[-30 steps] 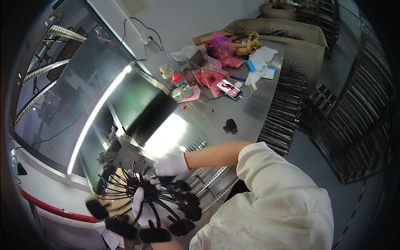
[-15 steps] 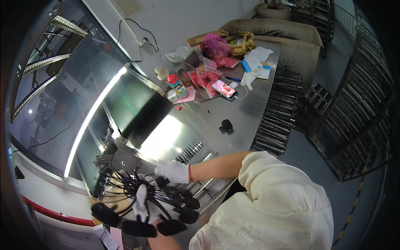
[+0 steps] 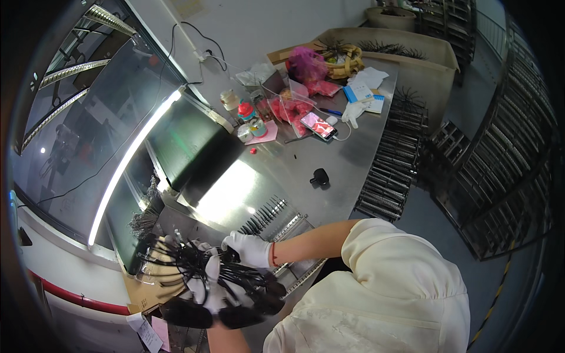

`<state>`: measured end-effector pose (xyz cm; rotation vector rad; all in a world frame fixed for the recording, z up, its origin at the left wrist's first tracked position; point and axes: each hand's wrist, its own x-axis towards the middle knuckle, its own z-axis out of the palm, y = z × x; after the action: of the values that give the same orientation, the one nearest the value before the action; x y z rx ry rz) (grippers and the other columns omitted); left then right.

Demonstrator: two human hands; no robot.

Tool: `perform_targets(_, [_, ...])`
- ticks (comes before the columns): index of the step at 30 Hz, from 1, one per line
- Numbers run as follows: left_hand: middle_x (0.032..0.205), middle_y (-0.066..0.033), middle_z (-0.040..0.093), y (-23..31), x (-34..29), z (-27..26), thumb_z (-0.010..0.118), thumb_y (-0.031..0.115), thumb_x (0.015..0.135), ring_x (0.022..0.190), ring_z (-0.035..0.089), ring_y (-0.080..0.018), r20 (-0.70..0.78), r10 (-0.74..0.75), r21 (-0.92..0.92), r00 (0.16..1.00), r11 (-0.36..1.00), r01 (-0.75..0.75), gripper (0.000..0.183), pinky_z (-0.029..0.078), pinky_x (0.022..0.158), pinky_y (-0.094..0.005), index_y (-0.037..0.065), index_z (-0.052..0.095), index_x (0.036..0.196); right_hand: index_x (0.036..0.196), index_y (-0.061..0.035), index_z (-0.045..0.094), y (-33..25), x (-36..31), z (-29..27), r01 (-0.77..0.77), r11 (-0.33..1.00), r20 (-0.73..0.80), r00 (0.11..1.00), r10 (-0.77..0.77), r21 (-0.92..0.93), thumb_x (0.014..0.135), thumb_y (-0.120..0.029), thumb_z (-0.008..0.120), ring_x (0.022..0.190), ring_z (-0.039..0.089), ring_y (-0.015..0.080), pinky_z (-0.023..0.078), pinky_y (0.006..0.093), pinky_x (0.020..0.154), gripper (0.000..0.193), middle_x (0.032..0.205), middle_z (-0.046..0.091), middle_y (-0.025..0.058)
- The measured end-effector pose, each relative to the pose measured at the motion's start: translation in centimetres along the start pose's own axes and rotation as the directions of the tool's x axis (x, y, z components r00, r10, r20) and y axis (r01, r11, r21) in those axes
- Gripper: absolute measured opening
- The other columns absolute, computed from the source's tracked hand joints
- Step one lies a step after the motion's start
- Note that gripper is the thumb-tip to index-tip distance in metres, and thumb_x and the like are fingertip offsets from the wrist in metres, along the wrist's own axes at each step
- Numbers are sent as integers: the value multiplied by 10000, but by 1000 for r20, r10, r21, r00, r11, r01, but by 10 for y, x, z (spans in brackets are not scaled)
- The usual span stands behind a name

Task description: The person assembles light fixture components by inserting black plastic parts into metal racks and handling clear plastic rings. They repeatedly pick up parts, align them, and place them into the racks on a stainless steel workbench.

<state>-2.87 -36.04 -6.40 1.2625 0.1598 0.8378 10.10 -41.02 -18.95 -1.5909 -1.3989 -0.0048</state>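
Observation:
My left hand [image 3: 213, 291], in a white glove, grips a bunch of thin black stems [image 3: 191, 259] with broad, dark, rounded heads [image 3: 240, 316] hanging at the lower side. The stems fan out toward the left. My right hand [image 3: 250, 248], also gloved in white, is at the bunch's upper right side, with its fingers closed around a black piece [image 3: 231, 255] there. Whether that piece is apart from the bunch I cannot tell. Just beyond the right hand, a row of slim dark pieces [image 3: 265, 216] stands by a metal rack [image 3: 294, 226] on the steel table [image 3: 288, 173].
A small black part [image 3: 319, 177] lies mid-table. Farther back are a phone [image 3: 318, 126], red bags [image 3: 289, 112], bottles [image 3: 247, 113] and papers [image 3: 359, 91]. A dark-belted conveyor [image 3: 191, 147] and lit tube [image 3: 134, 159] stand left; metal racks [image 3: 506, 147] stand right.
The bunch has turned and drawn together, its dark heads shifting right. My left hand has moved slightly right and down. My right hand has edged right, its fingers now at a black piece.

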Motion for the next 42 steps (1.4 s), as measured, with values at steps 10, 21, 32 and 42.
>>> perform_targets(10, [1335,-88,601,11,-4,-32,695,62,966,1193,591,-201,178,183,472,967,846,-247,485,494,1053,-367,4,504,1408,1391,-29,558,-19,-9,-38,-722,-6,716,686,131,692,980,-53,669,976,631,122,558,323,856,426,1137,647,42])
perform_targets(21, [1333,-123,611,20,39,-68,732,91,920,1142,628,-260,186,-236,54,954,972,230,588,549,978,-388,80,489,1455,1343,-107,587,-25,-36,-35,-54,986,244,970,14,159,831,-38,726,1025,672,320,582,381,861,535,1248,612,148])
perform_targets(32, [1228,-94,537,6,14,15,965,210,660,1001,579,-193,445,366,754,817,338,-563,1128,519,871,-332,19,288,1541,1096,-65,678,4,-13,8,-96,618,134,991,-16,780,968,-31,613,882,638,128,539,307,767,147,874,650,-28])
perform_targets(42, [1280,-89,506,43,26,6,930,188,697,1122,535,-231,332,215,809,918,436,-394,960,482,972,-377,35,372,1463,1284,-45,610,-22,-40,-49,-769,-192,790,608,74,610,1024,-55,612,929,698,155,597,322,823,260,1129,700,53])
